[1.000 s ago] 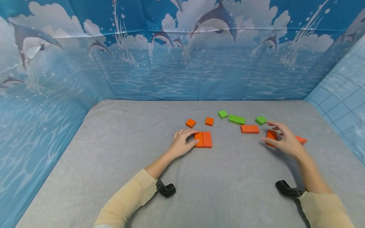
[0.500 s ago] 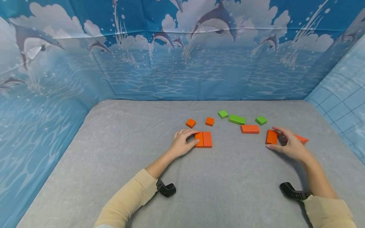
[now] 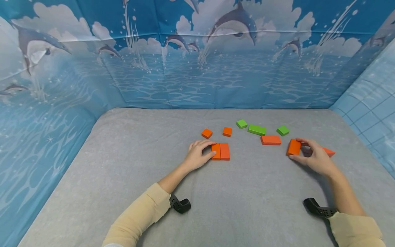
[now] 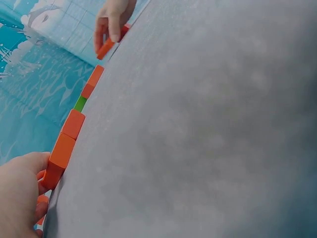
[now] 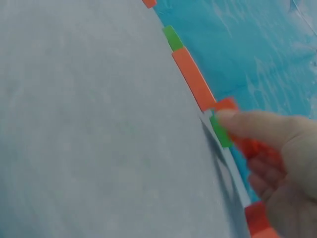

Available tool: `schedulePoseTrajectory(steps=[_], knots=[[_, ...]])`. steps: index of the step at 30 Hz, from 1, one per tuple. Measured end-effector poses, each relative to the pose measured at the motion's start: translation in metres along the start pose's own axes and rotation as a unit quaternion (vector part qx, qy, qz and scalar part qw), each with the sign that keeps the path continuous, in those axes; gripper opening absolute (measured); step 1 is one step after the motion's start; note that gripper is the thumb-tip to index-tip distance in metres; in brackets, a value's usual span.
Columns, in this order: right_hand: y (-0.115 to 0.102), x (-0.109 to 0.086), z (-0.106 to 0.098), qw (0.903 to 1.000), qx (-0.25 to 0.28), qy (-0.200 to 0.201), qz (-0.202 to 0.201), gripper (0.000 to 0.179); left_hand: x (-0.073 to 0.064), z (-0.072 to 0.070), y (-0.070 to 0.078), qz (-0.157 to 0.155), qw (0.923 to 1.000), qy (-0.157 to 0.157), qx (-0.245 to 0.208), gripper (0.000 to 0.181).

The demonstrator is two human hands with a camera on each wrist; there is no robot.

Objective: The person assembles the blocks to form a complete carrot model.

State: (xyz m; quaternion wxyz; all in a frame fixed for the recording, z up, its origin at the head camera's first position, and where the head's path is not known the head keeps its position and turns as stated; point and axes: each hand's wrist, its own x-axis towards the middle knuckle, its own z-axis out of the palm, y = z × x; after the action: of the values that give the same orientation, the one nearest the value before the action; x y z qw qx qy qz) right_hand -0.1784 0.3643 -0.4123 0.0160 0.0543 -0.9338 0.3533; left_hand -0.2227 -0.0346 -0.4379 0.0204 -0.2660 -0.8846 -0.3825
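Note:
My left hand [image 3: 196,155] holds an orange rectangular block [image 3: 215,151] at its left side, thumb near and fingers far. A second, redder rectangular block [image 3: 225,151] lies flush against its right side, both flat on the grey cloth. On the right, my right hand [image 3: 318,160] pinches another orange block [image 3: 294,147] between thumb and fingers. In the right wrist view this orange block [image 5: 227,104] looks raised off the cloth, blurred and partly hidden by the thumb. Behind that hand pokes out a pointed red-orange block [image 3: 328,152], mostly covered.
Left of the right hand lies a red-orange block [image 3: 271,140]. Farther back are a long green block [image 3: 256,129], small green blocks [image 3: 241,124] [image 3: 283,130] and small orange blocks [image 3: 206,133] [image 3: 227,131]. A blue dolphin-print curtain [image 3: 197,79] borders the grey table [image 3: 139,144].
My right hand moved slightly right and closed its thumb and fingers on the orange block, which now sits a little tilted. The left hand and its blocks stayed put.

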Motion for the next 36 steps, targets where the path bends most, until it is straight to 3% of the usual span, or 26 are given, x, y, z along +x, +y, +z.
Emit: schedulePoseTrajectory(steps=[6,11,18,27,36], knots=[[-0.036,0.008,0.007,0.999,0.006,0.011,-0.043,0.071,0.0,0.0,-0.001,0.003,1.0,0.002,-0.003,0.038],[-0.063,0.02,0.028,0.9962,0.015,-0.036,-0.078,0.07,-0.001,0.0,-0.001,0.004,1.0,0.0,0.0,0.038],[-0.09,0.037,0.064,0.9833,0.031,-0.101,-0.149,0.066,-0.001,0.001,-0.003,0.013,0.9999,0.004,-0.004,0.039],[-0.102,0.047,0.096,0.9779,0.038,-0.124,-0.164,0.065,0.0,0.001,-0.003,0.016,0.9999,0.003,-0.002,0.039],[-0.103,0.047,0.106,0.9756,0.062,-0.119,-0.174,0.064,0.0,0.002,-0.004,0.009,1.0,0.002,-0.002,0.039]])
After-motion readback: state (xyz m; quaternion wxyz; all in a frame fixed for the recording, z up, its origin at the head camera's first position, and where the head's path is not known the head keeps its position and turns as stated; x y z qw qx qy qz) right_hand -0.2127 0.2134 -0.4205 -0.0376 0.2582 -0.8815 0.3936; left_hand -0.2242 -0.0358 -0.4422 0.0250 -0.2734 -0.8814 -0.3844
